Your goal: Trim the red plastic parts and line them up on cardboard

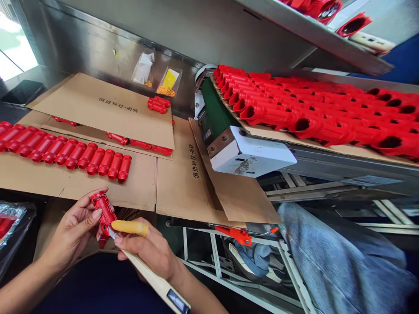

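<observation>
A red ribbed plastic part [104, 209] is held between the thumb and fingers of my left hand [76, 226], in front of the cardboard's near edge. My right hand [147, 246], with a yellow cover on one finger, grips a cream-coloured tool [150, 275] that has a small dark display at its lower end. The tool's tip meets the lower end of the red part, and the yellow-covered finger rests against that end. A row of several red cylinders [87, 155] lies on the cardboard [139, 185] beyond my left hand.
Red parts fill a cardboard sheet on the conveyor [218, 109] at right. Cardboard [88, 96] with a few red pieces lies behind the row. Two plastic bags [143, 69] and a dark phone [22, 92] sit farther back. Orange-handled pliers [234, 234] and a person's denim-clad leg [330, 257] show below.
</observation>
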`<move>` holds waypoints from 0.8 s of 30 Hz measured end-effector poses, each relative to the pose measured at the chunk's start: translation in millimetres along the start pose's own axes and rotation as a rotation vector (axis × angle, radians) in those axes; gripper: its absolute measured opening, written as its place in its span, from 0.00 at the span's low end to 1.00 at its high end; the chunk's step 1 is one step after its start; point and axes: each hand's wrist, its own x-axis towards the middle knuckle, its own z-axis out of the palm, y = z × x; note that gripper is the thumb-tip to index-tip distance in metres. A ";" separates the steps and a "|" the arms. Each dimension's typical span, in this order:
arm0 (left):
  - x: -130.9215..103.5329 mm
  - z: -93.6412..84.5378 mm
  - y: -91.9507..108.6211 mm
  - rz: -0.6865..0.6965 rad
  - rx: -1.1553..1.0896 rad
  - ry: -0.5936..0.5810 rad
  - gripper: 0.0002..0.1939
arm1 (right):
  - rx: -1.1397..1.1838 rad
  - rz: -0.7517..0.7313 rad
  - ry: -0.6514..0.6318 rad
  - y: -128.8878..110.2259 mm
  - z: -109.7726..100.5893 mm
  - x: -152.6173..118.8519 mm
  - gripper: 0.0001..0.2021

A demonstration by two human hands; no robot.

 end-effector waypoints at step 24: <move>-15.4 4.7 -1.0 0.056 0.342 0.041 0.21 | 0.119 0.297 0.325 -6.8 24.8 3.8 0.10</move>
